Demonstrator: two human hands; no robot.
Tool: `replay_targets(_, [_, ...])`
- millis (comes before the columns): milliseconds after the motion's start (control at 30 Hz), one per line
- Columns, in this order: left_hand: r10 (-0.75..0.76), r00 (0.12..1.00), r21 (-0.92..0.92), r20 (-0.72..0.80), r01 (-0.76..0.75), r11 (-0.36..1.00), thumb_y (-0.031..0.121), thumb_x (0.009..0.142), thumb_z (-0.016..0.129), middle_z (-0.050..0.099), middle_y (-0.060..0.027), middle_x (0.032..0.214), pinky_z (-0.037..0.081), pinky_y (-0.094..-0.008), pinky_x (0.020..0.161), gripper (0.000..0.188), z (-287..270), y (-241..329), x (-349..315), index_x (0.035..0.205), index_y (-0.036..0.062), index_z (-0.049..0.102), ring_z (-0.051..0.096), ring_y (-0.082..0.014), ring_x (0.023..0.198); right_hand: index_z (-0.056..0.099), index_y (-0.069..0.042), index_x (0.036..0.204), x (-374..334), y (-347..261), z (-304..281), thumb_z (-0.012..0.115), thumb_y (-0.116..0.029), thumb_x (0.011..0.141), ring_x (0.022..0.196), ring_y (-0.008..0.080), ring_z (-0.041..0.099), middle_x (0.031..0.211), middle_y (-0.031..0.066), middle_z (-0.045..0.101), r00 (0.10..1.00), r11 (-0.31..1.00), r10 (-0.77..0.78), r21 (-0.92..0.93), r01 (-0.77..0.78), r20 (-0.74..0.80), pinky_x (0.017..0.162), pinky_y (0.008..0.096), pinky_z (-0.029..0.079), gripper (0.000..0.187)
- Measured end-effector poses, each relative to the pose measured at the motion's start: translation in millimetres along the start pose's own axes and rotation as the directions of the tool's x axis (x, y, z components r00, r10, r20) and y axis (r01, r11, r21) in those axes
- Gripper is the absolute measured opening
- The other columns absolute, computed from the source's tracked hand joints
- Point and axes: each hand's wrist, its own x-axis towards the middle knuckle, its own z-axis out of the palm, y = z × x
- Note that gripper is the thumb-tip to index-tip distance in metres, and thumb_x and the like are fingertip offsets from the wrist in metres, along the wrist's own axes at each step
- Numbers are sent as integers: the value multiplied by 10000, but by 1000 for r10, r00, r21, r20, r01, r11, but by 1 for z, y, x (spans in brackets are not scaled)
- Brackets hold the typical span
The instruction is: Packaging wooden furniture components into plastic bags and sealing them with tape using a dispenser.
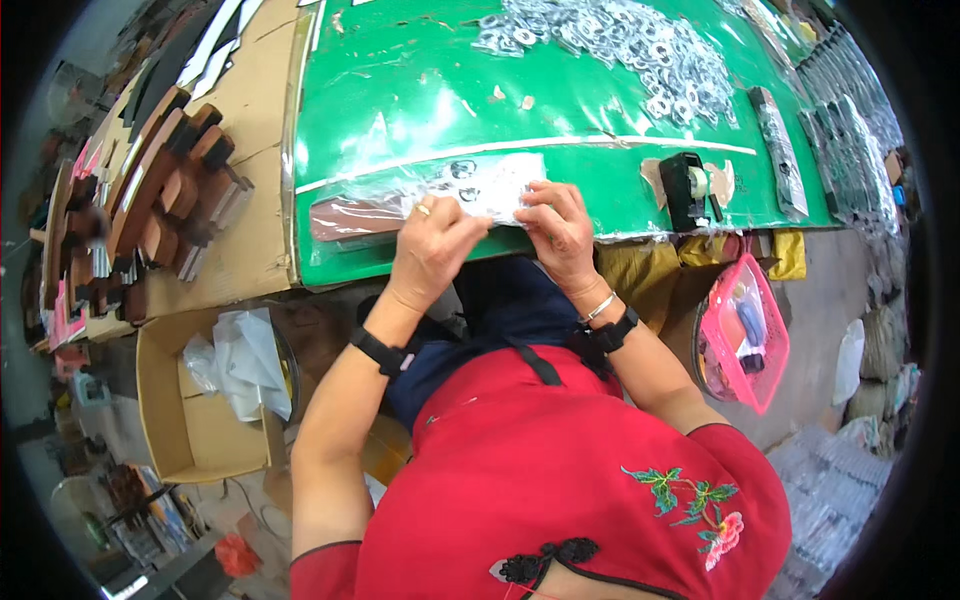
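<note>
A clear plastic bag (512,178) lies along the near edge of the green work surface, crinkled and shiny. Inside its left part is a flat reddish-brown piece (352,219); small dark rings (462,170) show through the film near the middle. My left hand (432,243) has its fingers pinched on the bag's near side. Against the right end of the bag, my right hand (562,232) is closed with fingertips together on the plastic. The fingers partly cover the part of the bag between both hands.
Many small bagged metal rings (640,50) are heaped at the back. To the right stand a black tape dispenser (686,190) and a long wrapped pack (778,150). Brown wooden pieces (165,190) are stacked left. Below are a cardboard box (165,400) and a pink basket (775,340).
</note>
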Motion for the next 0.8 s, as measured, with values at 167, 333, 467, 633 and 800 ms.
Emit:
replay_targets(167, [-48, 999, 112, 13, 46, 993, 137, 708, 845, 609, -74, 1091, 483, -367, 850, 520, -3, 11, -5, 1208, 165, 704, 600, -279, 1053, 693, -89, 870, 0, 5, 1, 767, -1, 720, 1029, 308, 654, 998, 70, 670, 999, 999, -31, -14, 31, 23, 837, 417, 547, 189])
replay_targets(333, [-118, 968, 308, 223, 45, 950, 250, 696, 871, 370, -83, 1603, 374, -489, 1080, 990, 3, 18, 26, 1568, 276, 403, 364, -290, 1478, 687, -86, 863, 1, 8, 2, 773, 4, 705, 1022, 306, 655, 996, 70, 669, 998, 998, -63, -23, 63, 8, 828, 413, 543, 201])
replay_targets(467, [-109, 975, 343, 194, 37, 939, 282, 715, 861, 494, -56, 1507, 374, -487, 1079, 918, 12, -3, 22, 1536, 260, 450, 481, -250, 1379, 681, -86, 867, 5, 6, 2, 772, 17, 701, 1000, 309, 652, 975, 67, 670, 997, 997, -81, 4, 81, 0, 822, 406, 539, 216])
replay_targets(633, [-164, 917, 52, 363, 155, 986, 409, 831, 775, 689, -111, 1277, 457, -446, 1018, 656, -17, 0, 45, 1425, 193, 598, 653, -293, 1159, 667, -55, 858, 34, -9, -26, 769, 25, 706, 841, 296, 609, 857, 76, 624, 998, 997, -57, 45, 56, 19, 741, 397, 492, 200])
replay_targets(800, [-197, 649, -161, 735, 449, 879, 448, 888, 743, 733, -133, 1208, 521, -413, 948, 529, -37, -25, 79, 1340, 180, 677, 696, -330, 1086, 614, -2, 834, 51, -13, -30, 737, 24, 765, 807, 306, 577, 810, 123, 564, 979, 944, 163, 270, -192, 125, 714, 388, 451, 144])
